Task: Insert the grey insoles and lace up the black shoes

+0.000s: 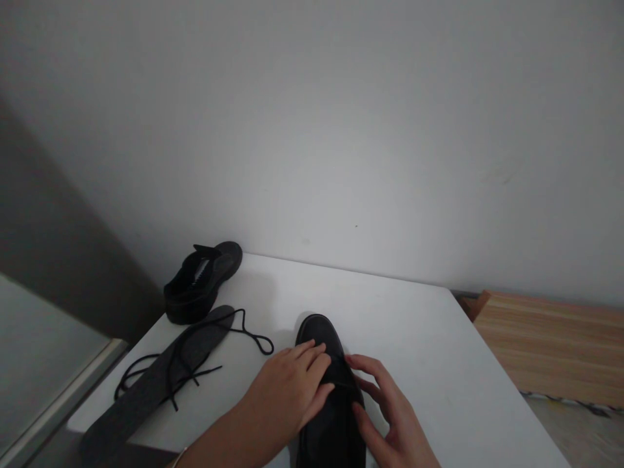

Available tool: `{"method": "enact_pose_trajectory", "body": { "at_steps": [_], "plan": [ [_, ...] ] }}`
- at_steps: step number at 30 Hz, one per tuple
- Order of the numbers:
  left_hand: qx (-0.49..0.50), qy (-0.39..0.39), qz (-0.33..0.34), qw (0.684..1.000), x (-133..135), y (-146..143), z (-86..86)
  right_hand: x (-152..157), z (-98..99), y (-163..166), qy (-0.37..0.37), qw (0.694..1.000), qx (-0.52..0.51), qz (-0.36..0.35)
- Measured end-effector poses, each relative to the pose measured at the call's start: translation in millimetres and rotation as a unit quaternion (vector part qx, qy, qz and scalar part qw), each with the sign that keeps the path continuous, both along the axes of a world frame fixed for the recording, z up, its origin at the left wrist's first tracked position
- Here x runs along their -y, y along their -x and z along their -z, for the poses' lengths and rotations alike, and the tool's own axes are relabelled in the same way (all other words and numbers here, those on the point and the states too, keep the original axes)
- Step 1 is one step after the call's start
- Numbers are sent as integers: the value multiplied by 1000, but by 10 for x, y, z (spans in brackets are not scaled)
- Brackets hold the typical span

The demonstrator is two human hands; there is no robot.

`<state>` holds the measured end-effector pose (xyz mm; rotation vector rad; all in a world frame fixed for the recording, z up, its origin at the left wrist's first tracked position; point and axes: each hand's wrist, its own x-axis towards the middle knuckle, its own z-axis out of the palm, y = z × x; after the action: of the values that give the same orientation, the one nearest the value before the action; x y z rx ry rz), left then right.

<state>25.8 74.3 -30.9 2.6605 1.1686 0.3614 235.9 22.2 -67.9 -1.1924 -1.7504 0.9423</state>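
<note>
A black shoe (331, 422) lies at the front middle of the white table, toe pointing away from me. Over its left side and top rests my left hand (297, 377), its fingers bent onto the upper and the thumb reaching across. My right hand (385, 409) grips the shoe's right edge with fingers and thumb. Further left, a grey insole (160, 383) lies slantwise with a loose black shoelace (256, 338) draped over it. At the far left corner stands a second black shoe (205, 286), its tongue sticking up and no lace visible in it.
The white table (414, 338) meets a pale wall (341, 143) at the back. To the right, beyond the table edge, is a wood-grain board (541, 344). A ledge or frame (73, 396) runs along the left side.
</note>
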Motion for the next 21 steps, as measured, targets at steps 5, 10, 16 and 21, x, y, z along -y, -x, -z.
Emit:
{"method": "enact_pose_trajectory", "body": {
  "at_steps": [5, 10, 16, 21],
  "plan": [
    [3, 7, -1, 1000, -6, 2, -17, -5, 20, -3, -2, 1000, 6, -11],
    [11, 5, 3, 1000, -7, 3, -8, -8, 1, 7, 1, 1000, 7, -9],
    [20, 11, 3, 1000, -14, 7, -12, -7, 16, 0, -1, 1000, 4, -16],
    [26, 5, 2, 1000, -36, 15, 3, 4, 65, -8, -7, 1000, 10, -25]
  ]
}}
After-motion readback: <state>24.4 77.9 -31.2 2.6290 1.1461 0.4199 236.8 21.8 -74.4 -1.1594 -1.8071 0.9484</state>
